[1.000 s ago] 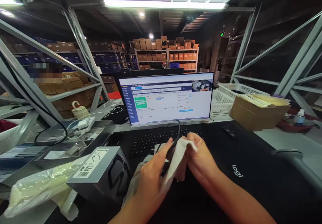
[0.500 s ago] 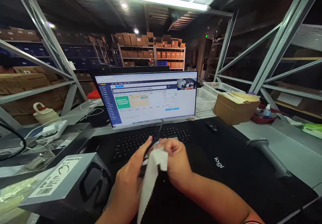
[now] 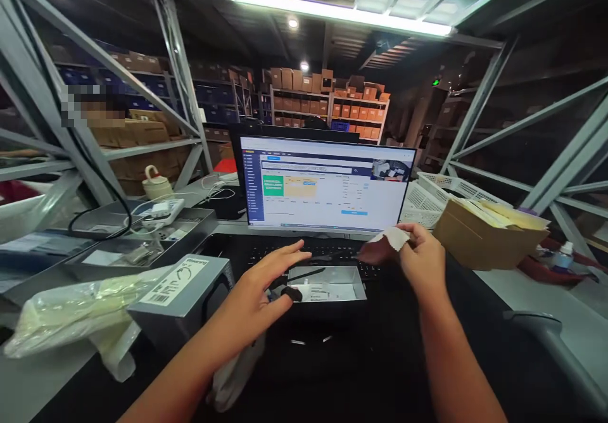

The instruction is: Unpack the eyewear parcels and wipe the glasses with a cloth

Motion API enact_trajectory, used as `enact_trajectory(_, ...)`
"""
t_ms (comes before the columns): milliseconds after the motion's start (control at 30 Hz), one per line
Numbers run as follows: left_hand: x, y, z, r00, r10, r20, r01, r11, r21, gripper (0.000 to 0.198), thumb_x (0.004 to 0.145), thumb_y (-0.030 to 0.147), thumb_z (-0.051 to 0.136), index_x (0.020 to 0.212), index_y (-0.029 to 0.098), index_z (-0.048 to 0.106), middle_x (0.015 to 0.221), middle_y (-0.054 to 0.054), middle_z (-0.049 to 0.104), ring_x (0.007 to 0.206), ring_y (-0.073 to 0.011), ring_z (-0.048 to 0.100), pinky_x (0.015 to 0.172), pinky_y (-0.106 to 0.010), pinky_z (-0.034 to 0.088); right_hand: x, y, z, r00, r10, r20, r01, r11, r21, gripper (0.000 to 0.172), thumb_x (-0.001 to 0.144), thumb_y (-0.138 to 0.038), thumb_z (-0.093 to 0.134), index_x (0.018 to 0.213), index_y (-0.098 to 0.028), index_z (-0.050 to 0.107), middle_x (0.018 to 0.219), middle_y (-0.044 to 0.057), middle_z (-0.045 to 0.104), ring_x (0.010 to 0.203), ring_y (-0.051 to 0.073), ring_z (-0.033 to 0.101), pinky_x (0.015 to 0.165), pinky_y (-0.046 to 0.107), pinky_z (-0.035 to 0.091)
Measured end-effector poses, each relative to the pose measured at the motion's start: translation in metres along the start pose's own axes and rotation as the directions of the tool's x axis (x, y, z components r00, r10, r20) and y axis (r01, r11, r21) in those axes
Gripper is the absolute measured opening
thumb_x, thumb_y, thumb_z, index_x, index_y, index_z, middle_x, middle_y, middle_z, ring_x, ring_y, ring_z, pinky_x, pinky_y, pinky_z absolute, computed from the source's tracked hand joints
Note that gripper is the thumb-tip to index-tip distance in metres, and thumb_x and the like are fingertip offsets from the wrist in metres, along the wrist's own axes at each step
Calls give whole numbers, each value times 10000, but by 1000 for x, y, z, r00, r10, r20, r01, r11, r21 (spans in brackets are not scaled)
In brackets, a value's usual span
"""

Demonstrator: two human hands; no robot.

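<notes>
I see right grip (image 3: 424, 259) pinching cloth (image 3: 384, 246) by edge, likely leaving remainder free. Left grip (image 3: 254, 289): digits spread about dark item (image 3: 293, 294); cannot tell if grasped. Grey box (image 3: 352, 278) between grips.

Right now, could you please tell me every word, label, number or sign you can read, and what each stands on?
"Wakening": white label on the grey box, slightly blurred; its smaller print is unreadable.
Monitor: text too small to read.
Open box: print inside too small to read.
Green lit sign: too small to read.
</notes>
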State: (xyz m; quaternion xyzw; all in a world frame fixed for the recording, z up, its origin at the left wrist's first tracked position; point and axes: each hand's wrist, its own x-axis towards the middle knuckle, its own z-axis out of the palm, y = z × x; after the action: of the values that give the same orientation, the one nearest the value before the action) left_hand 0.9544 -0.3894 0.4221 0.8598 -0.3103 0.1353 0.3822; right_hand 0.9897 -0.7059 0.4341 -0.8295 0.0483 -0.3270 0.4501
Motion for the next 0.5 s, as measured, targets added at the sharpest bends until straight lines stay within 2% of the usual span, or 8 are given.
enact_trajectory(67, -1, 3, -6, 997, -3, 83, 4, 1000, -15, 648, 836, 84, 527, 1407, 390, 505, 1589, 16, 390, 1440, -251, 416, 1150, -454, 424, 11, 9, -14, 1000, 26, 5, -21, 914, -405, 223, 819, -299, 544, 965, -205, 684, 718, 61, 672, 639, 225, 564, 592, 306, 340)
enact_trajectory(133, -2, 4, -9, 989, 17, 145, -15, 1000, -17, 699, 816, 43, 508, 1411, 410, 500, 1594, 36, 377, 1452, -235, 394, 1179, -449, 386, 15, 11, -20, 998, 67, -5, -57, 806, -589, 278, 844, -268, 491, 1039, -187, 672, 717, 87, 661, 650, 247, 566, 585, 312, 315)
enact_trajectory(200, -3, 5, -9, 986, 33, 162, -30, 999, -24, 729, 788, 14, 499, 1391, 422, 520, 1564, 59, 423, 1437, -207, 414, 1195, -418, 366, 10, 7, -16, 997, 53, -58, -77, 810, -581, 300, 867, -259, 457, 1085, -168, 643, 700, 84, 647, 636, 248, 562, 575, 310, 317)
enact_trajectory(300, -2, 3, -4, 989, 40, 140, -37, 999, -28, 726, 750, 1, 501, 1357, 395, 563, 1474, 67, 536, 1375, -177, 489, 1178, -363, 392, -19, -13, -1, 993, -39, -111, -5, 927, -376, 249, 894, -275, 450, 1075, -183, 594, 617, 20, 603, 564, 222, 543, 539, 295, 336)
enact_trajectory(367, -2, 2, 1, 996, 34, 79, -35, 999, 1, 683, 734, 14, 522, 1330, 339, 599, 1398, 37, 610, 1309, -187, 555, 1149, -359, 429, -48, -32, 7, 986, -152, 63, 160, 974, -159, 194, 906, -276, 475, 1060, -210, 573, 682, 14, 647, 606, 209, 597, 559, 282, 405)
enact_trajectory(400, -1, 1, 4, 999, 30, 36, -31, 999, 27, 638, 727, 26, 542, 1296, 302, 628, 1350, 13, 647, 1263, -200, 592, 1122, -365, 460, -63, -42, 9, 939, -244, 240, 258, 966, -28, 163, 911, -267, 494, 1045, -227, 577, 817, 35, 699, 721, 209, 652, 630, 280, 464)
enact_trajectory(433, -1, 0, 6, 999, 27, -19, -26, 998, 58, 583, 720, 40, 570, 1250, 265, 658, 1297, -11, 680, 1211, -217, 626, 1086, -375, 493, -75, -51, 8, 841, -329, 429, 327, 942, 80, 161, 909, -239, 511, 1051, -240, 587, 1039, 63, 715, 926, 218, 679, 772, 290, 506)
enact_trajectory(500, 0, -1, 8, 991, 44, -129, -26, 991, 134, 471, 710, 63, 630, 1152, 212, 697, 1197, -48, 725, 1135, -251, 665, 1043, -414, 528, -90, -63, 4, 612, -406, 678, 385, 903, 192, 213, 906, -197, 552, 1101, -262, 610, 1413, 69, 563, 1260, 227, 566, 1019, 317, 453)
